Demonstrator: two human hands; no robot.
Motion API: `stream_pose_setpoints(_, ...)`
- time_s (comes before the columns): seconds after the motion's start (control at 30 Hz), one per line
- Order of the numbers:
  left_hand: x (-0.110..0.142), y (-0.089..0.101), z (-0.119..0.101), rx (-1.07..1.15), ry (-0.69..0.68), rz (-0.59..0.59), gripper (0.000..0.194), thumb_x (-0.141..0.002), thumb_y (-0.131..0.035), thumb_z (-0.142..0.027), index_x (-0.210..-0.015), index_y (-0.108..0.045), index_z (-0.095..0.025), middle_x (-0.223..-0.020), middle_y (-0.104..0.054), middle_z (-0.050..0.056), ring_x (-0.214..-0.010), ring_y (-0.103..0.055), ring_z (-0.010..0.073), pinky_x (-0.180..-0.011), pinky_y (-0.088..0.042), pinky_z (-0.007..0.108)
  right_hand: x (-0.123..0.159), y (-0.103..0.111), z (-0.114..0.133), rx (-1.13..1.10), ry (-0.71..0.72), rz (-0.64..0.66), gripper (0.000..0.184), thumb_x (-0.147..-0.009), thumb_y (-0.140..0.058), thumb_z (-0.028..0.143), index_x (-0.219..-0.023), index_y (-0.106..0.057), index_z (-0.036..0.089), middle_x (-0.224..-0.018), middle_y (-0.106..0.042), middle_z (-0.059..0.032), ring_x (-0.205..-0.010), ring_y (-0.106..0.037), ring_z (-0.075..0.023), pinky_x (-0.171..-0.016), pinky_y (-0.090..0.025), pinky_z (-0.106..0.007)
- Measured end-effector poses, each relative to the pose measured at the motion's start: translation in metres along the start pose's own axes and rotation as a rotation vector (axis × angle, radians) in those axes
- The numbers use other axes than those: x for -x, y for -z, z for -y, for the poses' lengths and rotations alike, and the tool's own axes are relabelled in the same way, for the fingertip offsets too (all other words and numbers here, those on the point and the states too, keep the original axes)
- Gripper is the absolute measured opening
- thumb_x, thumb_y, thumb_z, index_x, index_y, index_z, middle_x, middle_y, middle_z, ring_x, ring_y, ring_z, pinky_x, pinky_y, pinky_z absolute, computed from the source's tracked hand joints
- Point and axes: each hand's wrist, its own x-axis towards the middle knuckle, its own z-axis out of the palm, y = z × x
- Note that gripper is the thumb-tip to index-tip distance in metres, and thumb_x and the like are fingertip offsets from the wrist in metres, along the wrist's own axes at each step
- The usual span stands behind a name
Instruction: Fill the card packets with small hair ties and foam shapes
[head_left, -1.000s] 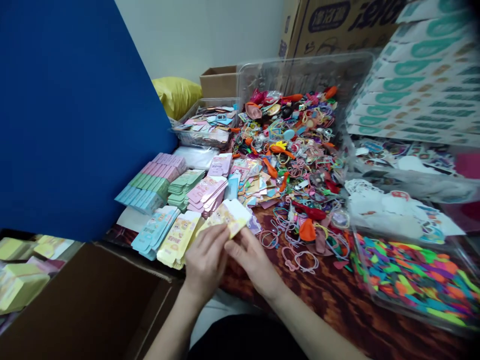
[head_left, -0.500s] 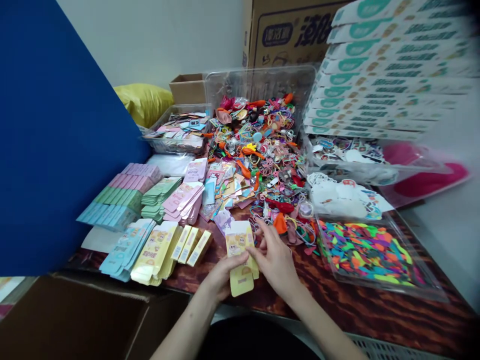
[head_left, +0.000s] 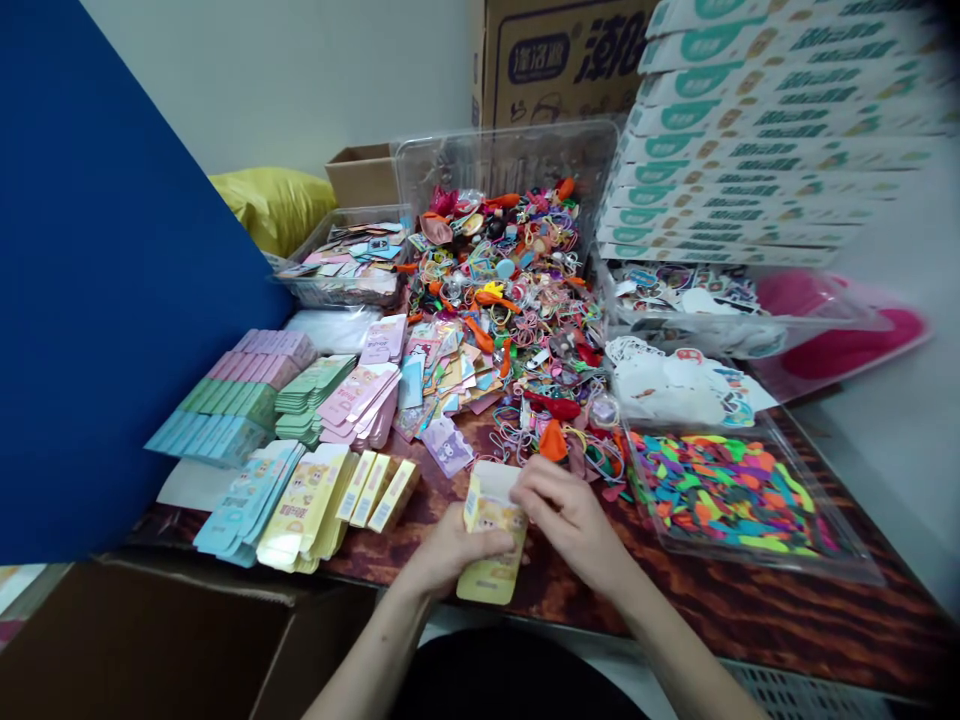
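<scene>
A small yellow cardboard box with cartoon print stands partly unfolded above the table's front edge, its white inner flap showing at the top and a yellow flap at the bottom. My left hand is closed on its left side, thumb across the front. At the upper right corner, my right hand has its fingers curled together on the flap. Left of my hands lie three narrow yellow boxes and a stack of flat yellow cartons. A purple card lies just beyond the box.
Flat blue, green and pink cartons are stacked at left, near rows of formed boxes. Trinkets heap up centrally. A tray of bright balloons and white stickers stand at right.
The flat carton has been opened out into a box shape. My right hand has moved from its right side to the top corner, its fingers now curled in. The view has shifted slightly.
</scene>
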Motion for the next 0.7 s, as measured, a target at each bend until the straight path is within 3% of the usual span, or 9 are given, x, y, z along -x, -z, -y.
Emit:
stream_pose_setpoints(0.07,0.000,0.000,-0.001,0.059,-0.008,-0.022,0.058,-0.057,-0.090,-0.046,-0.098,-0.069,-0.011,-0.084,-0.072,0.008,-0.068,-0.068,0.0194,-0.070,-0.053,0.033,0.004,-0.002,-0.004,-0.107,-0.031,-0.126,0.022,-0.092,-0.059,0.039,-0.088,-0.073,0.022,-0.100,-0.063,-0.0070,-0.094,-0.060,-0.0213,-0.079,-0.049,-0.031)
stream_pose_setpoints(0.13,-0.002,-0.002,-0.001,0.083,-0.034,-0.027,0.061,-0.057,-0.090,-0.049,-0.100,-0.068,-0.011,-0.084,-0.073,0.010,-0.066,-0.070,0.0216,-0.069,-0.055,0.035,0.009,-0.007,-0.009,-0.221,-0.100,-0.143,0.023,-0.090,-0.062,0.040,-0.101,-0.074,0.024,-0.113,-0.063,-0.0075,-0.104,-0.061,-0.0231,-0.084,-0.050,-0.032)
stream_pose_setpoints(0.23,-0.005,-0.004,0.003,0.086,-0.045,-0.047,0.068,-0.059,-0.085,-0.060,-0.100,-0.068,-0.009,-0.081,-0.074,0.012,-0.064,-0.071,0.0236,-0.066,-0.055,0.035,0.015,-0.017,-0.016,-0.339,-0.219,-0.128,0.025,-0.089,-0.063,0.042,-0.104,-0.076,0.026,-0.106,-0.068,-0.0055,-0.094,-0.064,-0.0215,-0.077,-0.052,-0.030)
stream_pose_setpoints(0.33,-0.007,-0.002,0.009,0.077,-0.112,-0.114,0.065,-0.068,-0.076,-0.067,-0.098,-0.068,-0.010,-0.085,-0.074,0.012,-0.071,-0.070,0.0229,-0.068,-0.054,0.032,0.017,-0.022,-0.021,-0.328,-0.223,-0.213,0.023,-0.086,-0.066,0.041,-0.096,-0.078,0.024,-0.099,-0.070,-0.0051,-0.093,-0.065,-0.0219,-0.079,-0.052,-0.031)
stream_pose_setpoints(0.43,-0.006,0.001,0.005,-0.014,-0.247,-0.197,0.049,-0.078,-0.072,-0.057,-0.095,-0.068,-0.012,-0.091,-0.073,0.009,-0.079,-0.068,0.0193,-0.073,-0.053,0.028,0.016,-0.019,-0.024,-0.299,-0.214,-0.307,0.022,-0.084,-0.069,0.041,-0.093,-0.078,0.022,-0.096,-0.071,-0.0052,-0.093,-0.064,-0.0223,-0.082,-0.051,-0.032)
stream_pose_setpoints(0.53,-0.002,0.000,-0.002,-0.152,-0.352,-0.253,0.036,-0.077,-0.078,-0.041,-0.098,-0.066,-0.015,-0.088,-0.071,0.004,-0.080,-0.066,0.0160,-0.072,-0.052,0.025,0.014,-0.016,-0.024,-0.340,-0.271,-0.345,0.026,-0.082,-0.072,0.043,-0.094,-0.074,0.021,-0.094,-0.071,-0.0054,-0.086,-0.065,-0.0214,-0.074,-0.052,-0.031)
stream_pose_setpoints(0.7,0.003,-0.007,-0.003,-0.325,-0.559,-0.367,0.043,-0.086,-0.068,-0.034,-0.125,-0.055,-0.021,-0.098,-0.069,0.004,-0.089,-0.066,0.0171,-0.080,-0.053,0.028,0.012,-0.019,-0.023,-0.399,-0.272,-0.417,0.029,-0.075,-0.078,0.044,-0.087,-0.067,0.021,-0.082,-0.068,-0.0029,-0.077,-0.063,-0.0190,-0.068,-0.052,-0.028)
